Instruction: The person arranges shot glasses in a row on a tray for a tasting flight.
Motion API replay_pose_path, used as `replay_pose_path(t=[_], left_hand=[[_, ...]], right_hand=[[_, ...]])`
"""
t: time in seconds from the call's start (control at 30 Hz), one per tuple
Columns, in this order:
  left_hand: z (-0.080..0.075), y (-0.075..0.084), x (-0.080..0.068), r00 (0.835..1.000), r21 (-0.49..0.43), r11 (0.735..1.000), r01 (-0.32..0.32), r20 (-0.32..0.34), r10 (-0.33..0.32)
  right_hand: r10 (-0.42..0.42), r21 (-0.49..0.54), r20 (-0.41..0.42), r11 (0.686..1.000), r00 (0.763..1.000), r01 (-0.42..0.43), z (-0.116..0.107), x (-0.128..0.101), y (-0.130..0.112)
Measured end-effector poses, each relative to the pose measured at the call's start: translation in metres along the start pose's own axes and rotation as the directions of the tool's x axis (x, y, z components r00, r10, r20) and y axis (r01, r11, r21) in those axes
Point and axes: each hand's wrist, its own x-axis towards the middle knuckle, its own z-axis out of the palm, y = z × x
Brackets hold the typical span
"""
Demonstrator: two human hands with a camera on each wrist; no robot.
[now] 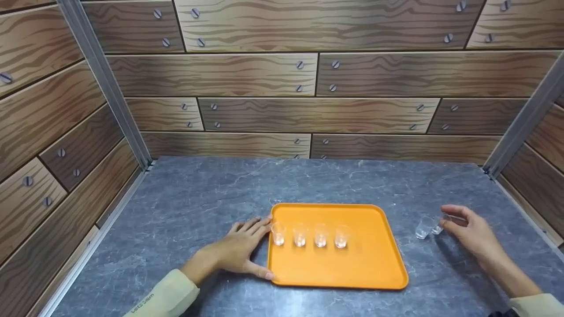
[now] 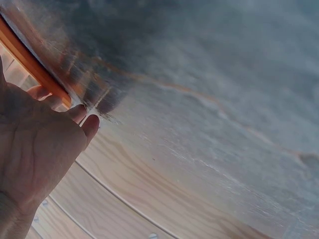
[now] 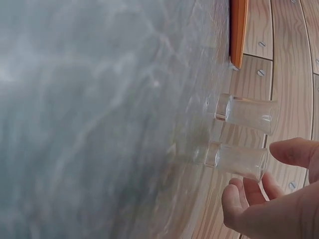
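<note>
Two glasses (image 1: 426,227) stand upright right of the tray (image 1: 374,273), apart from it. Our right hand (image 1: 473,235) is nearest, fingers spread, just beside the nearer glass (image 3: 238,160), holding nothing. Our left hand (image 1: 240,251) lies flat against the tray's left edge.

Orange tray (image 1: 365,268): rectangular, raised rim, flat on the grey tabletop, steadied at its left edge by the left hand (image 1: 240,251). Two clear shot glasses (image 1: 429,226): upright, side by side on the tabletop right of the tray, just beside the right hand's fingertips (image 1: 447,224).
</note>
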Motion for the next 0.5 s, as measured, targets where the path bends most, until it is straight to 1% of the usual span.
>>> replay_pose_path(t=[0.13,0.37,0.5], left_hand=[[-0.0003,0.0004,-0.0003,1.0,0.005,1.0,-0.003,-0.004,0.003],[-0.0014,0.0004,0.0,1.0,0.01,1.0,-0.005,-0.006,0.005],[-0.0013,0.0001,-0.0002,1.0,0.007,1.0,-0.004,-0.004,0.004]], right_hand=[[0.009,-0.009,0.036,1.0,0.999,-0.008,-0.0008,0.0011,0.0002],[0.01,-0.098,0.066,0.995,0.998,-0.003,-0.0005,0.0022,0.0014],[0.037,-0.126,0.085,0.992,0.996,-0.026,-0.0021,0.0016,0.0018]])
